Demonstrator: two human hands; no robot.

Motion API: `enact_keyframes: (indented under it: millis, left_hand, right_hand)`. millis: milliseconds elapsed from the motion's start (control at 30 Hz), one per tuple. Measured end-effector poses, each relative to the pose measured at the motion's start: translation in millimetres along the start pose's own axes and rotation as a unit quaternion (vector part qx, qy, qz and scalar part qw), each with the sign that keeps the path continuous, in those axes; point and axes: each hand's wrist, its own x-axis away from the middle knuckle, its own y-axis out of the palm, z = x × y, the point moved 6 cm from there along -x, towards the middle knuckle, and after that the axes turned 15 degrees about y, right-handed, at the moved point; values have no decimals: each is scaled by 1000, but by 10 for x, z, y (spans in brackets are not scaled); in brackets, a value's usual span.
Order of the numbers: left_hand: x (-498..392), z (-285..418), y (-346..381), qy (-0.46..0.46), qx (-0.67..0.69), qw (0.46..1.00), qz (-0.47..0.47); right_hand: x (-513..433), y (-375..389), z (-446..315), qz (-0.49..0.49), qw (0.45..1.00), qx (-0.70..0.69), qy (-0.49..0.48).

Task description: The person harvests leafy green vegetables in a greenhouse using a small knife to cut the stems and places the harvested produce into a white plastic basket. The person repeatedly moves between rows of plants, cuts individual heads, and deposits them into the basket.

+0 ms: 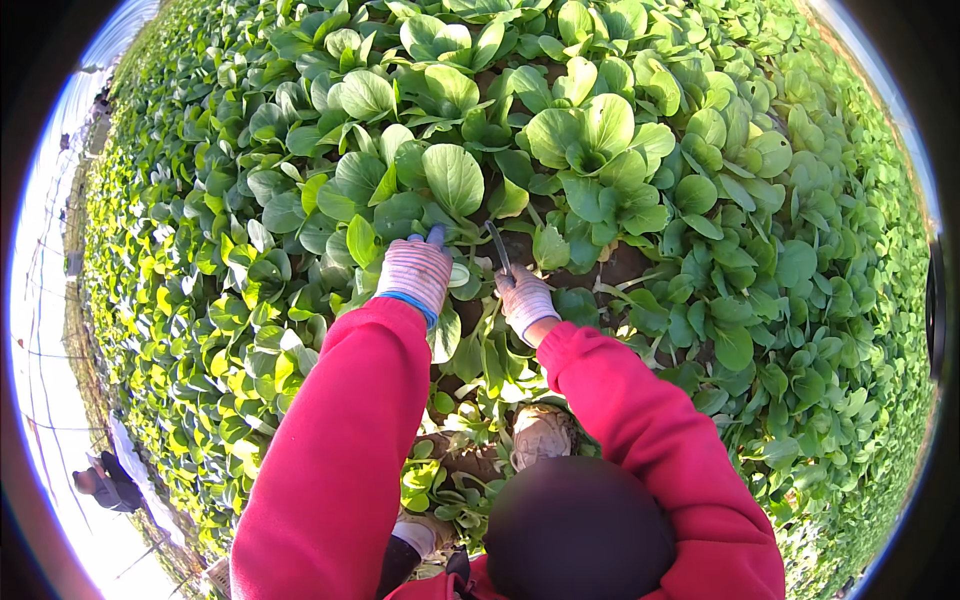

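My left hand (pixel 417 273), in a striped knit glove with a blue cuff edge, reaches into a leafy green plant (pixel 453 180). Its fingertips are partly lost among the leaves at the stalks, so I cannot tell whether they grip it. To its right, my right hand (pixel 525 298), gloved too, is closed around the handle of a knife (pixel 498 246) with a narrow, dark blade. The blade points up and slightly left, near the plant's base. Between the hands a pale cut-looking stalk or leaf (pixel 458 275) shows.
Dense rows of leafy greens (pixel 600 142) surround me. Bare soil (pixel 622 266) shows right of the knife. A shoe (pixel 540 435) stands among low leaves below my hands, another (pixel 427 531) lower left. A person (pixel 109 484) is at the far left, beside translucent sheeting (pixel 45 360).
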Motion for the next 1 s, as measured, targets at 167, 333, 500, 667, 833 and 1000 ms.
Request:
enact_keyframes:
  millis: [167,333,500,667,833,1000]
  left_hand:
    - [-21,-10,11,-6,12,1000,-1]
    - [37,-52,66,-9,28,999,-13]
    - [51,-24,4,-11,26,1000,3]
    - [58,26,46,-10,9,999,49]
    - [153,44,-54,-11,3,998,68]
    - [626,165,-240,-1,30,987,156]
  right_hand:
    - [-176,91,126,-26,999,20,28]
    - [90,177,-76,-143,947,-196,211]
    - [103,211,-98,-195,906,-240,288]
    - [64,157,-162,-202,907,-178,323]
    - [165,35,-17,-211,964,-97,128]
    - [493,-326,-43,-110,961,-228,107]
